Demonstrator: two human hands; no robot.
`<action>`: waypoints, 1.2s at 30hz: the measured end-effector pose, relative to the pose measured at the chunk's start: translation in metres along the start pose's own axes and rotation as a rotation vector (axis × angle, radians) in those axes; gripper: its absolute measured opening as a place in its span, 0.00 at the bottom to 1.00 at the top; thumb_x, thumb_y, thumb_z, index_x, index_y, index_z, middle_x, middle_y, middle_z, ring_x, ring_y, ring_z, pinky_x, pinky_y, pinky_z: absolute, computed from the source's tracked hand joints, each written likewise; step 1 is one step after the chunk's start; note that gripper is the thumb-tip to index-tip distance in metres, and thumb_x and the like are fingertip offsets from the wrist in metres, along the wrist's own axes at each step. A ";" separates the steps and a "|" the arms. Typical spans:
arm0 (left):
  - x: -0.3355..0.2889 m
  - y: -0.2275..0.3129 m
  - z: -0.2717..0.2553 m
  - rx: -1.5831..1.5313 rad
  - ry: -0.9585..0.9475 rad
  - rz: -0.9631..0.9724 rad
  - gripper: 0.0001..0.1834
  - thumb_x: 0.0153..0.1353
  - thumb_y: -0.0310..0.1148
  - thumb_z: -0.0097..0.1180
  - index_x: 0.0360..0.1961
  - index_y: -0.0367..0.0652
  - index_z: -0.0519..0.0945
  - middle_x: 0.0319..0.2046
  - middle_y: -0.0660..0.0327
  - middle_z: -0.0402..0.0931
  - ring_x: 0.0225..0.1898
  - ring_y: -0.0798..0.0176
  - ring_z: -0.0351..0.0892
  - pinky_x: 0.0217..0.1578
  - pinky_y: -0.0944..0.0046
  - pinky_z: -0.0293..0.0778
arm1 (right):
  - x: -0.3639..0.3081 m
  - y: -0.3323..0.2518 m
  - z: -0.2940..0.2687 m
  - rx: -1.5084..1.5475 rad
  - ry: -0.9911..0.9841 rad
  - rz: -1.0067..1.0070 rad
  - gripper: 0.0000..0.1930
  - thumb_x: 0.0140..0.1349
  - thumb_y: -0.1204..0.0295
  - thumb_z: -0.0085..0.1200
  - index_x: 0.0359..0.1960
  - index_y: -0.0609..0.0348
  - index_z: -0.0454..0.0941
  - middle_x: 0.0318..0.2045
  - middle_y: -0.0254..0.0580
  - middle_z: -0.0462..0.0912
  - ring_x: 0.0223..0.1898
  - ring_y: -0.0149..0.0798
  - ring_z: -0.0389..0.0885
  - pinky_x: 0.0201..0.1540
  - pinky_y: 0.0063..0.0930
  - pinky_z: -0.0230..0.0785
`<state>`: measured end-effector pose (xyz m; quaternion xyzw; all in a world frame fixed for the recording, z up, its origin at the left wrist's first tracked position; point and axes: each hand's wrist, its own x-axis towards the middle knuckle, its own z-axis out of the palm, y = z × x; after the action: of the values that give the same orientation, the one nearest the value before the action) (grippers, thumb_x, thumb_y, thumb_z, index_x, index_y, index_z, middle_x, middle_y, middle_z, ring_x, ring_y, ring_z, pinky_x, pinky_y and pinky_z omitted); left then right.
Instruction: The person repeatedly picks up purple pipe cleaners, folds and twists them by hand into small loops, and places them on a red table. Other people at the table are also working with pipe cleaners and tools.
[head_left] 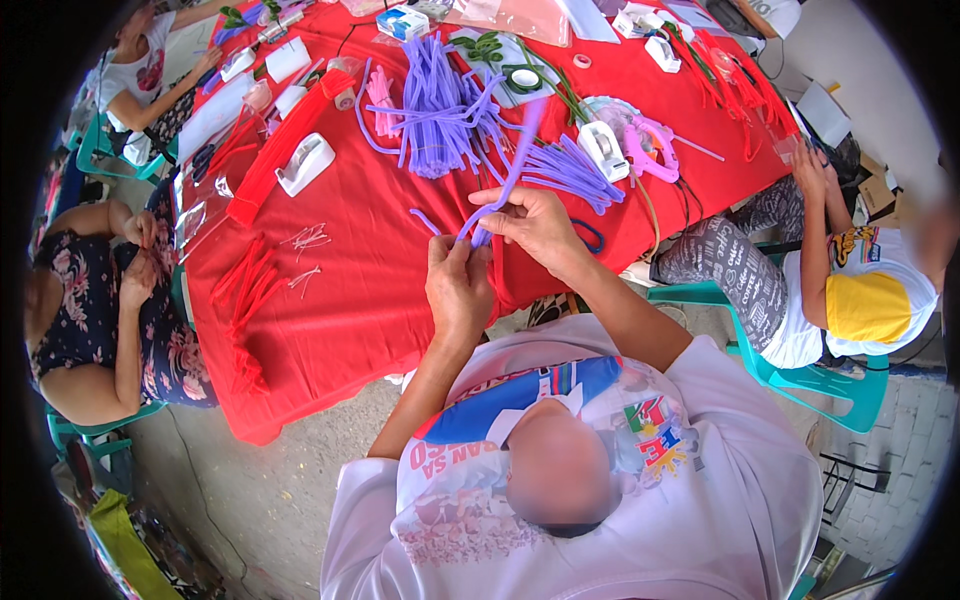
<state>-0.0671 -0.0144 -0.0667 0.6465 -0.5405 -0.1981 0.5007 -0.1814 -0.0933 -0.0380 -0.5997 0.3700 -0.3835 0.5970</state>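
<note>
Purple pipe cleaners are held over the near edge of the red-covered table, some of their length blurred above my hands. My left hand pinches their lower part between thumb and fingers. Just to the right and a little higher, my right hand is closed on the purple stems too, thumb against the fingers. One stem end sticks out to the left of my hands. Beyond them lies a big bundle of purple pipe cleaners, tied round its middle. A smaller loose bunch of purple pipe cleaners spreads to its right.
White tape dispensers stand left and right of the bundles. Red pipe cleaners lie at the left, with a pink glue gun at the right. Co-workers sit on both sides on green chairs.
</note>
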 end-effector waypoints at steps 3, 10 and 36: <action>0.001 0.002 0.000 -0.033 0.011 -0.001 0.05 0.55 0.25 0.55 0.27 0.33 0.76 0.30 0.52 0.70 0.27 0.51 0.74 0.27 0.57 0.69 | 0.001 -0.001 -0.012 -0.092 -0.049 0.052 0.08 0.57 0.75 0.58 0.38 0.63 0.79 0.25 0.31 0.78 0.23 0.19 0.69 0.23 0.13 0.61; 0.001 0.001 -0.001 -0.065 -0.027 -0.040 0.05 0.55 0.25 0.55 0.25 0.33 0.76 0.28 0.53 0.70 0.27 0.52 0.73 0.28 0.58 0.68 | 0.000 -0.005 -0.003 0.037 -0.045 -0.020 0.07 0.58 0.75 0.58 0.37 0.62 0.79 0.24 0.30 0.78 0.23 0.18 0.69 0.22 0.12 0.60; 0.003 0.002 0.000 -0.161 -0.098 -0.110 0.05 0.55 0.26 0.56 0.27 0.34 0.79 0.27 0.56 0.69 0.25 0.59 0.71 0.27 0.63 0.68 | 0.004 0.008 -0.013 0.138 -0.032 0.034 0.06 0.57 0.73 0.58 0.31 0.65 0.80 0.23 0.35 0.80 0.23 0.23 0.75 0.25 0.16 0.66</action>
<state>-0.0671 -0.0166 -0.0639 0.6226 -0.5103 -0.2992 0.5123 -0.1913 -0.1028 -0.0461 -0.5569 0.3430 -0.3883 0.6492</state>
